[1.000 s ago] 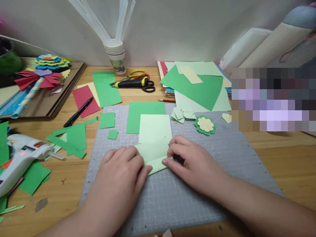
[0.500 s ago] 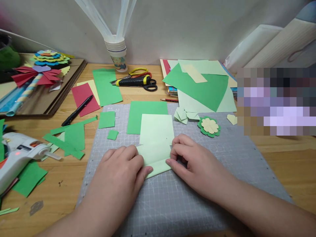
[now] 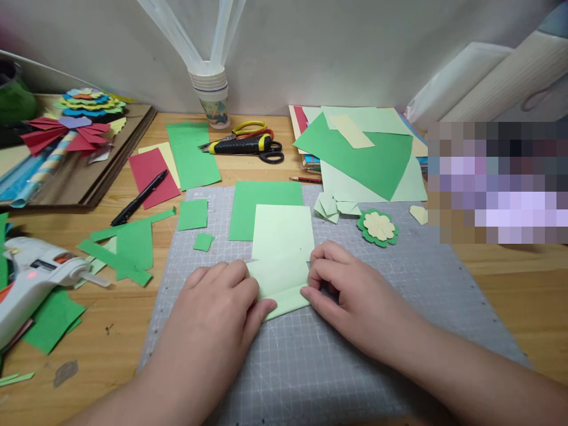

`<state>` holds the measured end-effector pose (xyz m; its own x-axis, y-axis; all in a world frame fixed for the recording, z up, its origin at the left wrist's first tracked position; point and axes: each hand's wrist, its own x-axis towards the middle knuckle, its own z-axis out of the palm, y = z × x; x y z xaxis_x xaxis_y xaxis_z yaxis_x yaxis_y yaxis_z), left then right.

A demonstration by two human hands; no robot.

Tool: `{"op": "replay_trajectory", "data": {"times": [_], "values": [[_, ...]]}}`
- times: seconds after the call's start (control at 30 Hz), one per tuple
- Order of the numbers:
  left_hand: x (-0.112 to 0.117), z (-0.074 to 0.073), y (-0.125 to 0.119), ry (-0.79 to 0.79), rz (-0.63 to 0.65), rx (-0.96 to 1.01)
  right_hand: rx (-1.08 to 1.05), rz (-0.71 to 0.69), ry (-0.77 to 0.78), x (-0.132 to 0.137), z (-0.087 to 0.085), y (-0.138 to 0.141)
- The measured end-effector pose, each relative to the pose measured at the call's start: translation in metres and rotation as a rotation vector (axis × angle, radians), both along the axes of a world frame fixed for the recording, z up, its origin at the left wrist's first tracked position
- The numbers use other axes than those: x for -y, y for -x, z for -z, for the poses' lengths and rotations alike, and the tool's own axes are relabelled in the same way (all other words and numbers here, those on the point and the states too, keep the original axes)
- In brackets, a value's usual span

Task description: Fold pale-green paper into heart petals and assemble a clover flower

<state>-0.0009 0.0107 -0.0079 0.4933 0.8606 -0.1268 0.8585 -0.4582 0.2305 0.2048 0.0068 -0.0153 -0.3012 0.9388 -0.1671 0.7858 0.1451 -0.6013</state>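
Honestly, barely anything's changed since the earlier shots. The left hand (image 3: 215, 313) and right hand (image 3: 355, 293) are both on the same pale green sheet (image 3: 281, 275), which lies on the gray cutting mat (image 3: 310, 373) right in front of the person, with its near edge folded up into a narrow strip (image 3: 290, 300). That fold looks about the same as it did a second ago.

Left fingers are curled over the left end, thumb on the strip. Right fingers are bunched narrow, thumb close to the index finger, pinching the right end. Can't see the left fingertips under the knuckles, btw.

The main difference is the view: compared with the first shot, the stuff on the mat sits a bit further right, and a pale scrap at the bottom edge has dropped out of sight. The pale green square (image 3: 283, 231) is just beyond the sheet, partly covering a darker green piece (image 3: 266, 192). The paper flower (image 3: 378, 228) is off to the right, and the glue gun (image 3: 42, 272) is on the worktop (image 3: 102, 349) at left, same as before.
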Motion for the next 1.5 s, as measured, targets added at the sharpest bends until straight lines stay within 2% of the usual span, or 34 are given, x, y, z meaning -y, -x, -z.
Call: {"op": "replay_trajectory", "data": {"times": [0.23, 0.37, 0.43, 0.5, 0.6, 0.73, 0.9, 1.2, 1.43, 1.5], "values": [[0.001, 0.001, 0.001, -0.008, -0.007, 0.067, 0.006, -0.002, 0.001, 0.002, -0.002, 0.000], [0.000, 0.001, 0.005, 0.027, 0.148, 0.237, 0.009, 0.000, 0.004, 0.000, -0.001, 0.001], [-0.001, 0.001, 0.006, 0.031, 0.188, 0.259, 0.013, -0.002, 0.002, -0.001, -0.001, 0.001], [-0.001, 0.001, 0.007, 0.026, 0.168, 0.254, 0.008, -0.008, -0.021, 0.000, -0.002, 0.000], [-0.003, 0.001, 0.005, 0.043, 0.149, 0.248, -0.009, -0.023, -0.136, 0.007, -0.006, 0.000], [-0.004, 0.000, 0.004, 0.054, 0.142, 0.255, 0.002, -0.231, -0.266, 0.026, -0.010, 0.007], [-0.004, -0.001, 0.005, 0.048, 0.144, 0.266, 0.075, -0.328, -0.304, 0.039, -0.005, 0.017], [-0.006, 0.000, 0.004, 0.046, 0.140, 0.272, 0.197, -0.346, -0.409, 0.045, -0.001, 0.017], [-0.006, -0.002, 0.003, 0.035, 0.151, 0.248, 0.396, -0.290, -0.410, 0.046, -0.012, 0.000], [-0.004, -0.002, 0.002, 0.030, 0.151, 0.250, 0.423, -0.314, -0.422, 0.044, -0.014, -0.001]]}}
